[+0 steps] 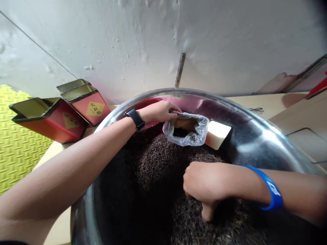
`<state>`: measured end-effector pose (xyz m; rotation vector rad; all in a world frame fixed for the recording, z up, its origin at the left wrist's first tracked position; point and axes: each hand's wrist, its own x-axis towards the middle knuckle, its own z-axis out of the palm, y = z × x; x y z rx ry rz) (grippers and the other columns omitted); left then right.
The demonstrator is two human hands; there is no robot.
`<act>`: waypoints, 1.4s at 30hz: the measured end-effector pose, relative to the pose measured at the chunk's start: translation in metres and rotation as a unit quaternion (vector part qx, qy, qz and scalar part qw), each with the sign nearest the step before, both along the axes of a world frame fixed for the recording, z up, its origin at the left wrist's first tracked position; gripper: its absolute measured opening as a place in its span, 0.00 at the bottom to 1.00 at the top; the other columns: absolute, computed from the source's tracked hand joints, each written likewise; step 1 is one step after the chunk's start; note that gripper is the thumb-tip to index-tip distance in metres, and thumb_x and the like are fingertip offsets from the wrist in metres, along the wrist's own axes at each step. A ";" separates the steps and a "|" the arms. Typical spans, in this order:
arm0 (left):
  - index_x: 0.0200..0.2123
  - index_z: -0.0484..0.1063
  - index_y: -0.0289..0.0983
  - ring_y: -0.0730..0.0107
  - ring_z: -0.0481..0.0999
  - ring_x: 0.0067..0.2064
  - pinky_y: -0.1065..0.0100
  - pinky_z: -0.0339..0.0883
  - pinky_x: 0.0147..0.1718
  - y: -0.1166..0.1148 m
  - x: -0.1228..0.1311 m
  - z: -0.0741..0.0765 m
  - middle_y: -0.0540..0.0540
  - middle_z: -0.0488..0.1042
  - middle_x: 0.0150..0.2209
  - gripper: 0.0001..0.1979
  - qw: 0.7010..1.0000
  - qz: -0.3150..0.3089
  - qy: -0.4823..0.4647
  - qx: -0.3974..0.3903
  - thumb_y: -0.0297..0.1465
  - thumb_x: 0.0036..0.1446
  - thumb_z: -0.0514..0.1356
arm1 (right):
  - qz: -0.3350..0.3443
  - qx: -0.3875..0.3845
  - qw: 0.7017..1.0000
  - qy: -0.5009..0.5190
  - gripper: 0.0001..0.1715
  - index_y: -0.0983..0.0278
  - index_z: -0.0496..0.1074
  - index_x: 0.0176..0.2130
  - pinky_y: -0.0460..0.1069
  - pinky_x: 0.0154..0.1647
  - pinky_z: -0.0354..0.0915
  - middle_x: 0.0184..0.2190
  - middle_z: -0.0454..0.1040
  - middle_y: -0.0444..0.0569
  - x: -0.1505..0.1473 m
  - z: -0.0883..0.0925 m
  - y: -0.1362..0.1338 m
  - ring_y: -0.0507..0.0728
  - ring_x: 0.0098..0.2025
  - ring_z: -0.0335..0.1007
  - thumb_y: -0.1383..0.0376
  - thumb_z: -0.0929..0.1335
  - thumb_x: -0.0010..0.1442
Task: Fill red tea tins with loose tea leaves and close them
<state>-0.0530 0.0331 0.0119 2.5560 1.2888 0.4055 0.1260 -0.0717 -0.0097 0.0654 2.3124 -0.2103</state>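
My left hand [159, 111] pinches the near-left rim of a clear plastic bag [203, 124] whose mouth stands open in the metal basin. Dark contents show inside it; any container around the bag is mostly hidden. My right hand [206, 178] is low in the basin among dark, twisted tea leaves [155, 160]. Its fingers are curled, the thumb points down into the leaves, and the fingertips are hidden. Beside the bag, a small tin-like piece [218, 134] with a bright, pale face leans at the right.
The large round basin [184, 91] stands on a pale wooden surface [258, 101] against a grey wall. Red tins [94, 108] with yellow labels lie tilted open at the left, over a yellow textured mat [17, 136]. A thin metal strip [180, 69] leans on the wall.
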 end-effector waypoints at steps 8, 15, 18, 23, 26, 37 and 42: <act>0.48 0.72 0.42 0.69 0.72 0.39 0.70 0.63 0.39 0.002 0.000 -0.002 0.49 0.76 0.43 0.17 1.000 0.000 -0.006 -0.015 0.37 0.58 0.52 | -0.006 0.032 0.995 -0.091 0.28 0.66 0.77 0.21 0.49 0.18 0.53 0.11 0.66 0.46 0.007 0.012 0.001 0.54 0.14 0.59 0.43 0.72 0.38; 0.49 0.72 0.41 0.68 0.72 0.40 0.69 0.62 0.41 -0.001 0.001 0.000 0.49 0.76 0.43 0.17 0.999 0.014 -0.011 -0.029 0.36 0.58 0.53 | -0.058 0.000 0.994 0.089 0.28 0.64 0.77 0.24 0.49 0.25 0.55 0.17 0.71 0.47 0.015 0.009 0.006 0.53 0.18 0.63 0.42 0.71 0.38; 0.49 0.72 0.41 0.67 0.72 0.40 0.69 0.62 0.41 0.000 0.001 0.000 0.48 0.76 0.43 0.18 0.999 0.010 -0.015 -0.033 0.35 0.58 0.53 | -0.040 -0.007 0.997 0.066 0.28 0.64 0.77 0.24 0.50 0.27 0.55 0.18 0.72 0.47 0.014 0.002 0.005 0.54 0.19 0.64 0.41 0.70 0.40; 0.49 0.72 0.40 0.67 0.72 0.40 0.69 0.62 0.41 0.002 0.000 -0.002 0.47 0.76 0.43 0.17 0.999 0.003 -0.022 -0.023 0.35 0.58 0.53 | -0.031 -0.027 0.998 0.046 0.28 0.64 0.78 0.30 0.49 0.26 0.55 0.22 0.75 0.48 0.007 -0.002 0.004 0.55 0.24 0.68 0.42 0.70 0.43; 0.49 0.72 0.41 0.68 0.72 0.40 0.70 0.62 0.40 0.000 0.000 -0.002 0.48 0.76 0.43 0.18 0.999 0.004 -0.025 -0.026 0.36 0.58 0.53 | -0.051 -0.030 0.998 0.026 0.33 0.63 0.77 0.40 0.48 0.25 0.55 0.27 0.77 0.48 0.003 -0.002 0.003 0.57 0.28 0.70 0.43 0.71 0.41; 0.49 0.72 0.41 0.67 0.72 0.38 0.69 0.62 0.38 0.002 0.001 -0.002 0.47 0.76 0.41 0.19 1.000 0.014 -0.004 -0.004 0.37 0.57 0.52 | 0.008 0.004 0.972 0.234 0.41 0.63 0.70 0.50 0.59 0.50 0.55 0.47 0.72 0.54 -0.003 -0.024 -0.001 0.67 0.52 0.64 0.40 0.69 0.44; 0.50 0.71 0.42 0.69 0.72 0.38 0.71 0.62 0.37 0.003 0.000 -0.002 0.48 0.76 0.42 0.19 1.000 0.000 0.010 0.005 0.38 0.58 0.52 | -0.028 0.041 0.965 0.259 0.18 0.65 0.74 0.40 0.52 0.37 0.60 0.37 0.76 0.52 -0.006 -0.008 0.010 0.59 0.38 0.72 0.55 0.64 0.59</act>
